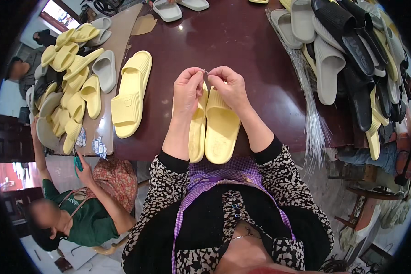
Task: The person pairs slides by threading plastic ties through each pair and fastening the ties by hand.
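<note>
Your left grip (188, 89) and your right grip (228, 89) are brought near each other, and the tips of both are closed narrowly. Between these tips you pinch a thin strand (204, 71) (it is too small here, so I cannot tell how its ends go). Just beneath your hands, and from there toward your body, lie two yellow slippers side by side: the left slipper (196, 137) is partly behind your left wrist, the right slipper (222, 134) is under your right hand. I cannot tell if the skin touches them.

To the left of your left grip, other yellow slippers (127, 113) rest on the dark red surface (255, 43). Farther left there is a mixed pile (77, 73) of yellow and grey slippers. To the right of your right grip, well apart, a bundle of clear strips (309, 114) hangs over the edge, beside a heap (331, 61) of black, grey and yellow slippers.
</note>
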`<action>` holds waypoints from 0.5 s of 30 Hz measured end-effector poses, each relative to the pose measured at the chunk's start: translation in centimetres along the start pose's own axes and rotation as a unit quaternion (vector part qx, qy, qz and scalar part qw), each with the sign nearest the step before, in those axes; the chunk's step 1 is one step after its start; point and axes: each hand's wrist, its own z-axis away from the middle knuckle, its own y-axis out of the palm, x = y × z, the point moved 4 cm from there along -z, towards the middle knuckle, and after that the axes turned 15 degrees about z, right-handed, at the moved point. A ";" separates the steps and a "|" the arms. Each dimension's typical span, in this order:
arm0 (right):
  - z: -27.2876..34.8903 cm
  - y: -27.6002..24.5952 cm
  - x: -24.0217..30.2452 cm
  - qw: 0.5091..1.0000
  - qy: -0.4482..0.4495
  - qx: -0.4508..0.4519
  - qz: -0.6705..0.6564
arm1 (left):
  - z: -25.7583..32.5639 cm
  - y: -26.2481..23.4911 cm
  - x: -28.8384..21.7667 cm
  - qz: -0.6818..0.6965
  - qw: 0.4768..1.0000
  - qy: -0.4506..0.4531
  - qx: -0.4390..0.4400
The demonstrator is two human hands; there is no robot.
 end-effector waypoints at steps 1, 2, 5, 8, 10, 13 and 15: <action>0.0 0.0 0.0 1.000 0.006 0.000 -0.003 | 0.0 0.1 0.0 -0.003 1.000 0.005 0.003; -0.1 0.0 0.0 1.000 0.007 0.000 -0.003 | 0.0 0.1 -0.1 -0.006 1.000 0.010 0.007; -0.2 -0.1 0.0 1.000 0.009 -0.002 -0.010 | -0.1 0.1 0.1 0.001 1.000 0.013 0.013; -0.1 -0.1 0.1 1.000 -0.001 -0.001 -0.003 | -0.2 0.0 0.1 0.001 1.000 0.019 0.016; -0.1 -0.1 0.2 1.000 -0.005 0.000 0.000 | -0.2 0.1 0.1 -0.007 0.999 0.029 0.017; -0.1 -0.2 0.2 1.000 -0.021 0.004 0.015 | -0.3 0.1 0.1 -0.004 0.999 0.033 0.014; -0.2 -0.1 0.1 1.000 -0.019 0.004 0.010 | -0.2 0.1 0.1 -0.003 0.999 0.035 0.012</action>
